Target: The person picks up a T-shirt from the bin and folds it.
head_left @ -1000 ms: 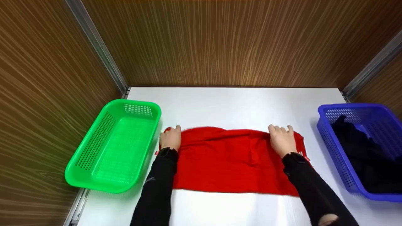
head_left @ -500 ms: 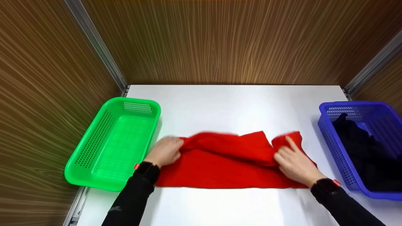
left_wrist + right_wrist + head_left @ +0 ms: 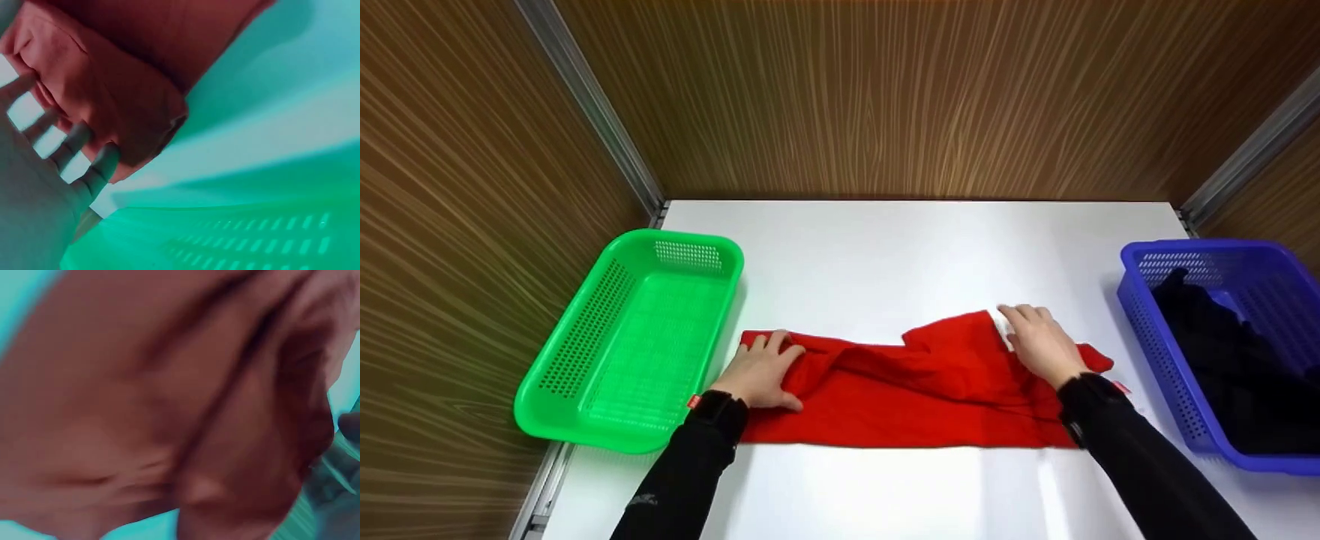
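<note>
Basket [image 3: 1161, 356] of black fabric [image 3: 1234, 360]; red cloth [image 3: 885, 409]

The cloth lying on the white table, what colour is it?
The cloth is red; the head view shows it best.

room to pass b/w red cloth [image 3: 885, 416] & back wall [image 3: 840, 97], over white table [image 3: 840, 255]; also nr side, b/w both sleeves [image 3: 694, 457]. l hand [image 3: 757, 375] has green basket [image 3: 652, 352] nearby, its raised rim in the way sideways. r hand [image 3: 1042, 345]: gap, then blue basket [image 3: 1168, 367] wall blocks. side walls [image 3: 457, 247] hem in l & r.
</note>
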